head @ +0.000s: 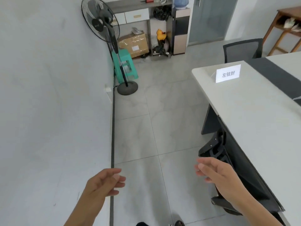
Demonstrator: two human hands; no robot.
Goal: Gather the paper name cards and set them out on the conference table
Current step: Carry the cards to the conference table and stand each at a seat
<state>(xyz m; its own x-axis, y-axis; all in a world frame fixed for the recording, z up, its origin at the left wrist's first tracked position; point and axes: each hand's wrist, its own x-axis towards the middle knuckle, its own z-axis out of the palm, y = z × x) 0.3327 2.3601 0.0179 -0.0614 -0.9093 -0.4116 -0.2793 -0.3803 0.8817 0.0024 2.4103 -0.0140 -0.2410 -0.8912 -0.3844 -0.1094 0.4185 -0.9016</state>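
Note:
A white paper name card [228, 73] with black characters stands upright near the far corner of the pale conference table [254, 115] on the right. My left hand [104, 183] hangs over the tiled floor near the wall's base, fingers loosely curled and apart, holding nothing. My right hand [216, 173] is out in front of a black chair tucked under the table's edge, fingers spread, also empty. Both hands are well short of the card and off the table.
A white wall [48, 95] runs along the left. A standing fan [104, 26], a green stool [125, 66], a cardboard box [135, 43] and a shelf unit [146, 15] stand at the far end. Black chairs [241, 176] sit beside the table.

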